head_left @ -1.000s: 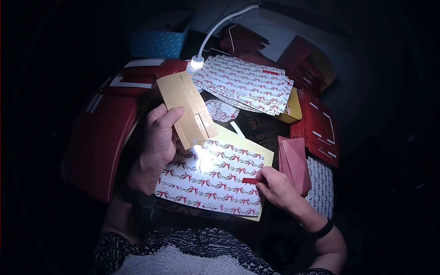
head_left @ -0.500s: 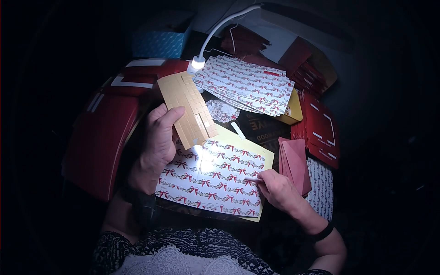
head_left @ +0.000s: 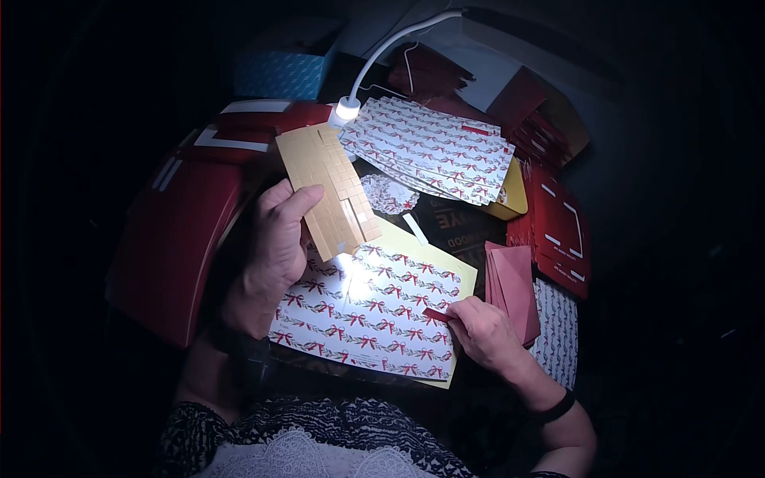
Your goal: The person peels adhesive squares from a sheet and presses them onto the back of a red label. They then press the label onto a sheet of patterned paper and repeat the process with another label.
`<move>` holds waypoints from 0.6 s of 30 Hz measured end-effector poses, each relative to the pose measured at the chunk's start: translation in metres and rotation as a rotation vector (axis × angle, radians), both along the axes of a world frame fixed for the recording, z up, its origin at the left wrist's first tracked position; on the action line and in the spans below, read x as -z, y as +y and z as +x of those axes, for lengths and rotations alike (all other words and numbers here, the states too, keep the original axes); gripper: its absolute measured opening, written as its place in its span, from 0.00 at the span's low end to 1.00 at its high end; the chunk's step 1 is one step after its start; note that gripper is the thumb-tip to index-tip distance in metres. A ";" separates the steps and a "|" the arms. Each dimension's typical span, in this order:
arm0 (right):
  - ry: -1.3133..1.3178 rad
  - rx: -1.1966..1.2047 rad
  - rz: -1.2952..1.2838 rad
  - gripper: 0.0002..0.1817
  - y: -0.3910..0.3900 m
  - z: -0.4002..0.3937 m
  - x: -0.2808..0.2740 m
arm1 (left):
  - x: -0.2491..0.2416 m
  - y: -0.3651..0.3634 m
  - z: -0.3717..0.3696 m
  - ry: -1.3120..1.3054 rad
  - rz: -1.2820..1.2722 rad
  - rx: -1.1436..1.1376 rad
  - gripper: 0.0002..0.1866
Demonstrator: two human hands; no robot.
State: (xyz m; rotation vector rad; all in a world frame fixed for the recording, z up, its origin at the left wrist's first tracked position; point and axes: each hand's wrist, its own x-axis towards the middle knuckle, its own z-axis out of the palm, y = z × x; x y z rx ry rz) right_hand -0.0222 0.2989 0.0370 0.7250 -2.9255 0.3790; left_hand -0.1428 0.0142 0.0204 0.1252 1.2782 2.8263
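My left hand [head_left: 275, 239] is closed on a tan sheet [head_left: 323, 179] scored into many small strips, held tilted over the far left of the work surface, thumb on top. Between the thumb and fingers of my right hand [head_left: 484, 331] is a narrow red strip [head_left: 435, 314], its free end pointing left. Below both hands lies a white sheet printed with garlands and red bows [head_left: 374, 334], bearing small "From" lettering at its left. A pale yellow sheet [head_left: 454, 275] shows beneath it. Lamp light makes a bright spot near the sheet's upper middle.
A bendy lamp [head_left: 347, 107] stands behind, beside a fanned stack of printed sheets [head_left: 430, 143]. Red folders [head_left: 183, 231] pile up at left. More red envelopes [head_left: 558, 231] and pink envelopes [head_left: 514, 295] lie at right. A small white strip [head_left: 415, 229] and a blue box [head_left: 283, 76] are farther back.
The strip in my right hand showed a whitish side before and shows its red face now. My left hand keeps the tan sheet in nearly the same place.
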 end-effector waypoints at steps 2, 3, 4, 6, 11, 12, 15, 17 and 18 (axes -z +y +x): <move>-0.003 0.002 -0.003 0.05 0.002 -0.001 0.004 | 0.000 0.000 0.000 0.006 -0.002 0.001 0.17; -0.004 0.005 -0.006 0.05 0.003 -0.001 0.005 | 0.000 0.000 0.000 0.006 -0.001 0.000 0.17; -0.004 0.003 -0.005 0.05 0.003 -0.001 0.005 | 0.000 -0.001 0.000 0.003 -0.002 -0.002 0.17; -0.082 0.023 -0.077 0.05 0.004 0.001 0.005 | 0.000 0.000 0.000 0.000 -0.002 -0.006 0.16; -0.332 0.286 -0.384 0.02 0.005 0.004 0.005 | 0.002 0.001 -0.001 -0.002 0.009 -0.001 0.16; -0.426 0.392 -0.513 0.03 0.006 0.003 0.007 | 0.002 0.001 -0.001 -0.003 0.009 0.002 0.16; -0.523 0.467 -0.733 0.03 0.008 -0.003 0.011 | 0.003 0.001 -0.001 -0.012 0.018 0.007 0.15; -0.547 0.490 -0.829 0.04 0.004 -0.008 0.008 | 0.004 0.001 -0.002 -0.006 0.013 0.017 0.16; -0.571 0.513 -0.926 0.04 0.003 -0.011 0.006 | 0.003 0.001 -0.002 -0.004 0.012 0.020 0.16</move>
